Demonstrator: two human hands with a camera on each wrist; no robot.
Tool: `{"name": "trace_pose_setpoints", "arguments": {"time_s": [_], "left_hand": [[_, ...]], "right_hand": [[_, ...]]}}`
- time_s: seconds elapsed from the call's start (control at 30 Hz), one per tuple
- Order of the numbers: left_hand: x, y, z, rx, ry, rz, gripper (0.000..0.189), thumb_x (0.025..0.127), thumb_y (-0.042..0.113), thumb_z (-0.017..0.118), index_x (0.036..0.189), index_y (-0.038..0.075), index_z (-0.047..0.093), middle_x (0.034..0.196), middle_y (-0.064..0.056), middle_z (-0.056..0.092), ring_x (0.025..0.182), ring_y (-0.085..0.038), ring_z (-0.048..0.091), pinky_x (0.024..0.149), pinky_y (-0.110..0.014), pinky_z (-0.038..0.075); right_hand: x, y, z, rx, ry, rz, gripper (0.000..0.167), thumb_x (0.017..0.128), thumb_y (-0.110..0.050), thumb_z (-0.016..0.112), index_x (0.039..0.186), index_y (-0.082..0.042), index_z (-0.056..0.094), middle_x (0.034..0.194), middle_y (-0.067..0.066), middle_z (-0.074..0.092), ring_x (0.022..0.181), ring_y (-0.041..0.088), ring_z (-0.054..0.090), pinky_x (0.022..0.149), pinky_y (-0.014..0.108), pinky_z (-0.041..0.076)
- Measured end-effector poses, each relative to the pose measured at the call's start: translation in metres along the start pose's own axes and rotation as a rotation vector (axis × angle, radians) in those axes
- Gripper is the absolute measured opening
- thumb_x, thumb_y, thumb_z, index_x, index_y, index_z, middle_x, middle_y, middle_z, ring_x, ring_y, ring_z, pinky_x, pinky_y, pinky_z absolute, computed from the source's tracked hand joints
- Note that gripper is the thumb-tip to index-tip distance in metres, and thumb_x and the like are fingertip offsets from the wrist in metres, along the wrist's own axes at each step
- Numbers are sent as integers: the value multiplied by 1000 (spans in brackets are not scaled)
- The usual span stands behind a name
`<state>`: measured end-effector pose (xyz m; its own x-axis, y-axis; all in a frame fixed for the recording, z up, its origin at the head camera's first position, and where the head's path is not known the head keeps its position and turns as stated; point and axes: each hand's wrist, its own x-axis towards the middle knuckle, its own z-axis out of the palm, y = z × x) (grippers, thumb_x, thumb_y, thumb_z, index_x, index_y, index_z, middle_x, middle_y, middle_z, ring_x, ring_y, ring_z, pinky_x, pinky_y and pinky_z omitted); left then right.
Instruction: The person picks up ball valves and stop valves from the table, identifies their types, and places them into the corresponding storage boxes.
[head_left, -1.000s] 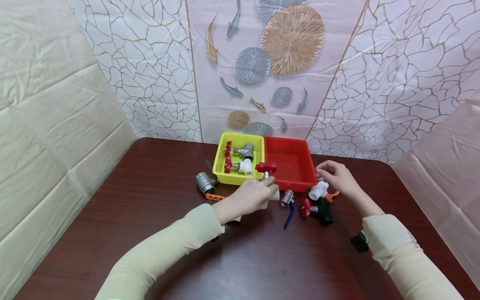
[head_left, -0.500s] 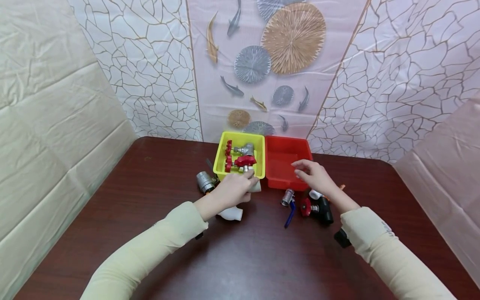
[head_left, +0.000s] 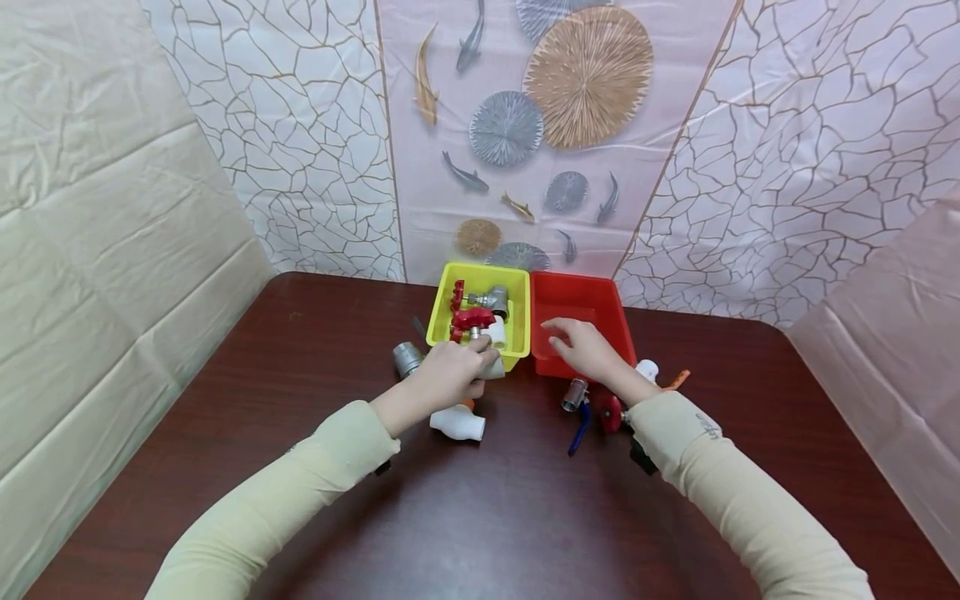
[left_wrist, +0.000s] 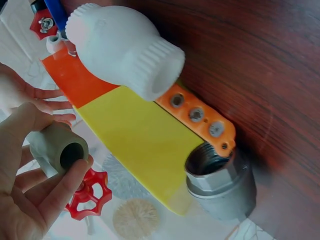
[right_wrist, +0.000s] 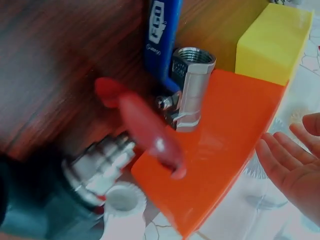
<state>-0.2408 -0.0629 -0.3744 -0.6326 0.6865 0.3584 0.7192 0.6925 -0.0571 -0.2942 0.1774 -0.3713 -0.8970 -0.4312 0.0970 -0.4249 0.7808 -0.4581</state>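
My left hand (head_left: pixel 448 377) grips the pale grey body of a gate valve (left_wrist: pixel 50 145) at the front of the yellow bin (head_left: pixel 527 317). The valve's red handwheel (head_left: pixel 472 318) sits above the bin's opening. Inside that bin lie a grey metal valve (head_left: pixel 495 298) and a white valve (head_left: pixel 497 332), with red handwheels. Over the red bin (head_left: pixel 622 321) my right hand (head_left: pixel 588 350) has loosely spread fingers and holds nothing. In front of the red bin is a small steel ball valve (head_left: pixel 574 396) with a blue lever (right_wrist: pixel 162 40).
A white ball valve (head_left: pixel 459 423) with an orange handle (left_wrist: pixel 197 115) lies below my left hand, near a steel valve (head_left: pixel 407 358). Right of the blue lever lie a red-wheeled black valve (right_wrist: pixel 30 200) and a white valve (head_left: pixel 647 369). Patterned cloth (head_left: pixel 300 150) stands behind the table.
My left hand has carried the gate valve leftward, from between the bins to the yellow one. The right hand has moved left from the white valve to over the red bin.
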Motion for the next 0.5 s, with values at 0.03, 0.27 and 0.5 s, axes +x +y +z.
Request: {"name": "trace_pose_setpoints", "arguments": {"time_s": [0.03, 0.27, 0.5], "left_hand": [[-1, -1, 0, 2, -5, -2, 29, 73, 9, 68, 101, 9, 65, 99, -5, 63, 49, -13, 45, 42, -25, 39], [-3, -2, -2, 4, -21, 1, 29, 73, 9, 67, 102, 9, 65, 100, -5, 63, 48, -12, 42, 42, -25, 38], [-2, -2, -6, -13, -51, -10, 30, 76, 10, 68, 105, 9, 65, 104, -7, 64, 48, -12, 40, 43, -25, 38]], "right_hand": [[3, -1, 1, -7, -8, -4, 34, 94, -8, 54, 126, 3, 56, 128, 22, 57, 112, 34, 58, 96, 49, 46], [20, -8, 9, -47, -4, -11, 37, 90, -6, 61, 124, 4, 57, 126, 22, 59, 116, 35, 56, 97, 48, 46], [32, -11, 17, -51, -43, 45, 43, 89, -8, 63, 128, 6, 53, 127, 24, 57, 112, 35, 57, 96, 46, 48]]}}
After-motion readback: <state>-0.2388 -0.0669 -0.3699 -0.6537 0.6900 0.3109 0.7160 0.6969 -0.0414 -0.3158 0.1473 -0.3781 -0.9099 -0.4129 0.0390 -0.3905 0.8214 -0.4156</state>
